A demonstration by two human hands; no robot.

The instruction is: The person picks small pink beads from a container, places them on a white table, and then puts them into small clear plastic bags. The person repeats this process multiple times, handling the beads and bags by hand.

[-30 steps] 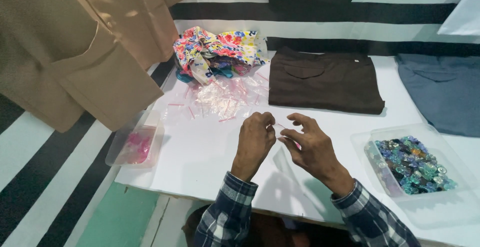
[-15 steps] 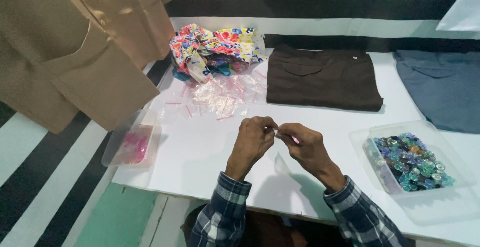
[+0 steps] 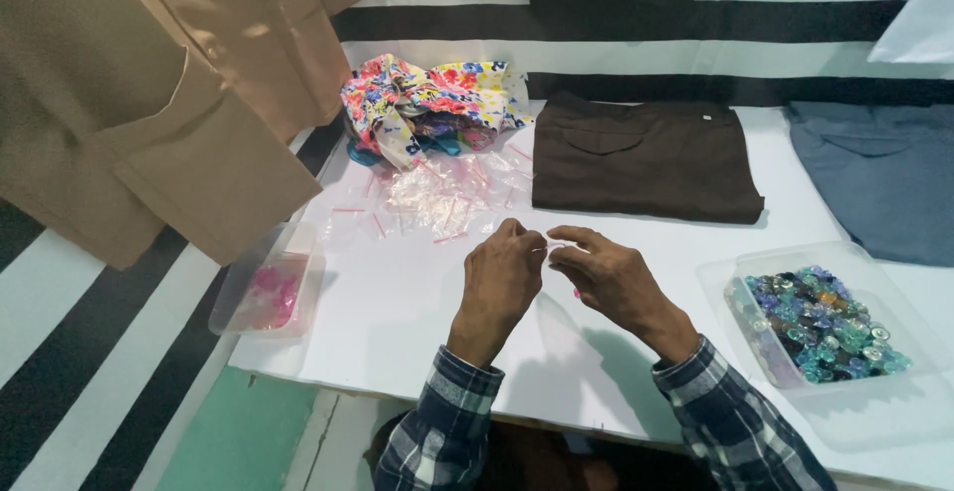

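At the centre of the white table point(image 3: 397, 332), the left hand point(image 3: 502, 277) and the right hand point(image 3: 611, 277) meet fingertip to fingertip, both pinched nearly shut on a small clear plastic bag point(image 3: 556, 245) held between them just above the tabletop. What the bag contains, if anything, is too small to tell. Both wrists come out of blue plaid sleeves at 6 o'clock.

At 11 o'clock from the hands, near them, lies a loose heap of small clear bags with pink strips point(image 3: 442, 198), and beyond it, still at 11 o'clock, sits a bundle of floral cloth point(image 3: 427, 103). At 1 o'clock lies a folded dark brown garment point(image 3: 646, 158), and a folded grey-blue garment point(image 3: 884, 173) lies at 2 o'clock, well apart from the hands.

At 3 o'clock a clear plastic tray point(image 3: 765, 262) holds blue and green buttons point(image 3: 820, 322). At 9 o'clock, at the table's edge, a second clear tray point(image 3: 234, 297) holds pink pieces point(image 3: 266, 295). Tan shirts point(image 3: 149, 83) hang at 10 o'clock, over the table's left edge.
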